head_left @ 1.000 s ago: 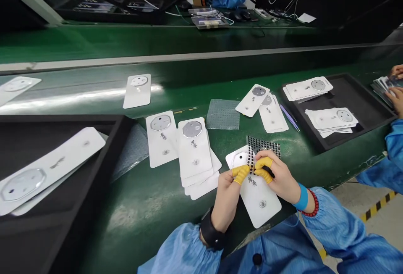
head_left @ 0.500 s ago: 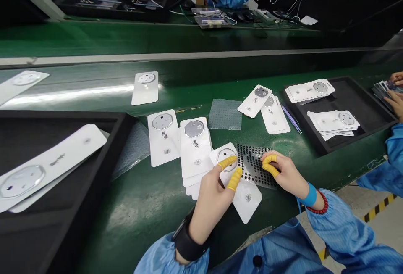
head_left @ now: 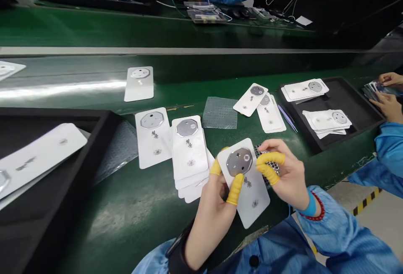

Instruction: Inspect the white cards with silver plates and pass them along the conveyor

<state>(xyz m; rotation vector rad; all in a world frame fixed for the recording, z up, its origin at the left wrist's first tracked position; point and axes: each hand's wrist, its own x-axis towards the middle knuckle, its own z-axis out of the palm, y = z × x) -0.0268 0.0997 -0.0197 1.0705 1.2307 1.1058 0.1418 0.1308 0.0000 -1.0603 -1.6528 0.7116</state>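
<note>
Card (head_left: 253, 198) held by left hand (head_left: 209, 211) and right hand (head_left: 288, 173)

A card stack (head_left: 189, 148) lies between two trays (head_left: 59, 190) (head_left: 355, 101) (on the bench (head_left: 132, 219)).

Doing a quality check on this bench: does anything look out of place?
Yes: the stack of cards left of the held card is untidy, its lower cards fanning out skewed instead of lying squared.

Blue sleeves (head_left: 346, 244), yellow finger cots (head_left: 234, 190), a red bead bracelet (head_left: 321, 209).
</note>
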